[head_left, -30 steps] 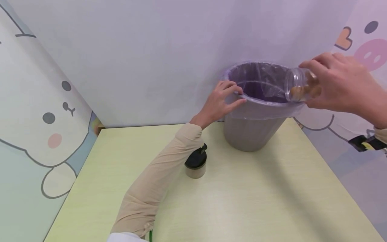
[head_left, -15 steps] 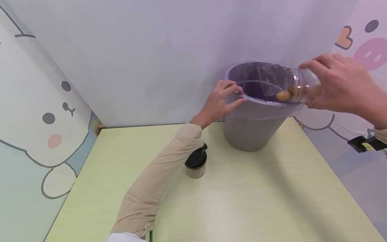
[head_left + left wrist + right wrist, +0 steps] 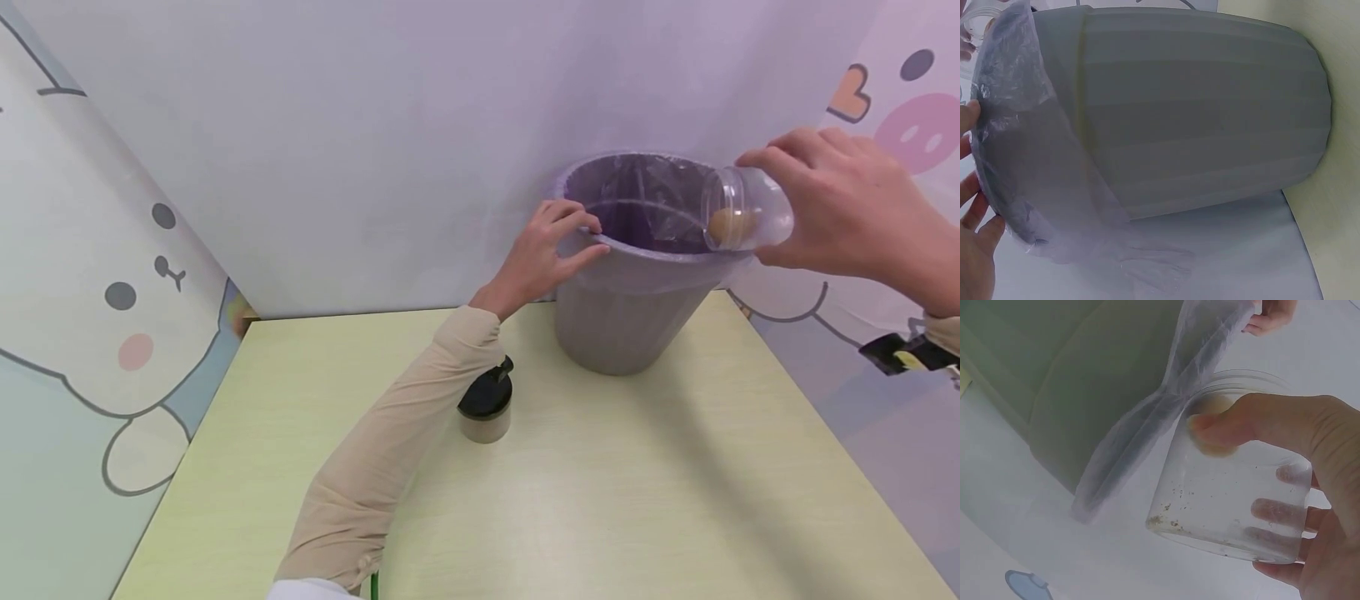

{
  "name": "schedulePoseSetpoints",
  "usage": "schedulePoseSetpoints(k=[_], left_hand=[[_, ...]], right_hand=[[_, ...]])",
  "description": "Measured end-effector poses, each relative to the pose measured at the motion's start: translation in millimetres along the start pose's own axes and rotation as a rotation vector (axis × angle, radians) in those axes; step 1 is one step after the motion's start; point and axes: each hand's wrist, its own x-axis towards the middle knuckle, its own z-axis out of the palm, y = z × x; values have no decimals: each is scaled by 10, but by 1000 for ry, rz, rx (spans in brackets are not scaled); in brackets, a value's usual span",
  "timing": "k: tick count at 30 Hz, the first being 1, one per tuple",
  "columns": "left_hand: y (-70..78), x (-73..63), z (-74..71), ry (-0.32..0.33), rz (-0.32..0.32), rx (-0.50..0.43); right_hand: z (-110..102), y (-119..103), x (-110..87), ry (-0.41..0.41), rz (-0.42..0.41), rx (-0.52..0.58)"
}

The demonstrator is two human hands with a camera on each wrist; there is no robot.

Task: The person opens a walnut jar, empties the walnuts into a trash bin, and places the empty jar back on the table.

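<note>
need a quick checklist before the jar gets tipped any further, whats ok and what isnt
1. Right hand gripping the clear jar: ok, fingers and thumb around it.
2. Jar mouth at the opening of the bin: ok, turned toward it at the rim.
3. Left hand on the rim: ok.
4. Liner folded over the rim: ok.
5. Jar emptied: not ok, a rounded brown piece lies near its mouth.
6. Pieces at the bin's bottom: cannot tell, hidden from view.
</note>
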Motion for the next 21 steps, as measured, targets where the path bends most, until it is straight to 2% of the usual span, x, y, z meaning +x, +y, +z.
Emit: schedulePoseSetpoints(k=[10, 16, 21], left_hand=[[1, 4, -9, 2, 7, 2], [-14, 0, 2, 8, 20, 3], [-19, -1, 11, 16, 28, 0]], right_hand=[[-22, -56, 41, 4, -18, -40], [-27, -79, 57, -20, -19, -77], [-7, -81, 55, 7, -63, -95]])
